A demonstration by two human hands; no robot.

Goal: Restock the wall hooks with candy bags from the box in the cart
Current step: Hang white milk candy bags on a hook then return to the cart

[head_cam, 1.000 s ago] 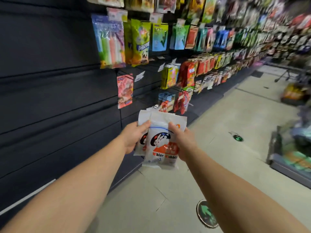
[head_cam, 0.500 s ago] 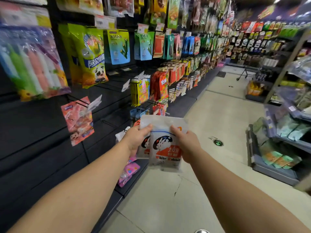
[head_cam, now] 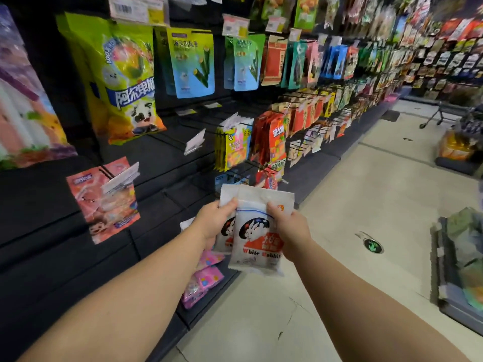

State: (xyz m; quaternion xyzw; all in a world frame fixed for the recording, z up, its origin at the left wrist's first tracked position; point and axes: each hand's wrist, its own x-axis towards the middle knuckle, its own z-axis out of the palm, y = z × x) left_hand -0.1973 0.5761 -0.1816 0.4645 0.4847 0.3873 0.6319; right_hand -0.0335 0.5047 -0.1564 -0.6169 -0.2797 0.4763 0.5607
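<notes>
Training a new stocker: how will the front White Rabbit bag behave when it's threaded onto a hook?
The front bag is probably floppy: its lower edge sags below the right hand. Its glossy film looks slippery. The punched hole near the flat top should help hooking.

A shop aisle, a snack and candy section, is showing here. A dark slatted wall is running from nine o'clock toward one o'clock, with wire hooks carrying hanging snack bags and price tags sitting above them. A pale tiled floor is stretching toward one o'clock, bearing a round green arrow sticker. At three o'clock another stocked shelf unit is standing.
</notes>
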